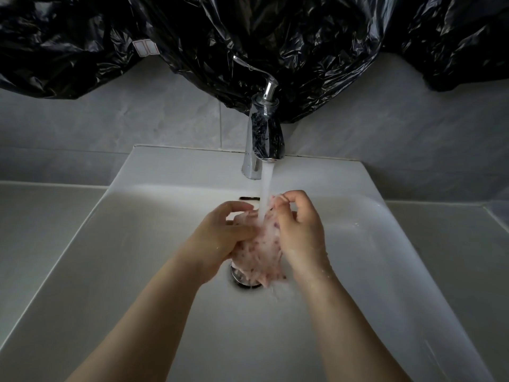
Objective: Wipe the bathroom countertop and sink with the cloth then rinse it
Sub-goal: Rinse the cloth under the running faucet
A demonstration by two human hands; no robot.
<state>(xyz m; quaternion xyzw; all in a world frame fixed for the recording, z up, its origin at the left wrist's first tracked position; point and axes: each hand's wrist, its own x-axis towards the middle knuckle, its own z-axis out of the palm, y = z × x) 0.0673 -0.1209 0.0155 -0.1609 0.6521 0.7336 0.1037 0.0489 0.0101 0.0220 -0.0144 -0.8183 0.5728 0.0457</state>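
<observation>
The cloth point(256, 255), pink with darker flecks, is held bunched in the sink point(165, 166), straight below the tap point(264, 139) and just above the drain point(242, 279). It is grasped from both sides. The left hand point(220, 241) is curled round its left side, and the right hand point(300, 232) is curled round its right side, with an upper edge pinched between fingertips and thumb. Each grip is thus closed on the cloth. A stream of water point(265, 194) is seen falling from the tap onto the top of the cloth between the two hands, and water is shed from its lower end toward the drain. Drops are seen on the right wrist.

A dark overflow slot point(249, 198) is set in the basin wall just below and left of the tap. The pale surface point(41, 216) is seen to the left and right of the tap, beside the sink. Grey tiles point(137, 125) are seen behind the tap, and crumpled black plastic point(303, 51) is hung above it. Two small white labels point(146, 48) with red borders are stuck on the plastic, up and left of the tap. No writing can be read on them, and no brand is seen on the tap.
</observation>
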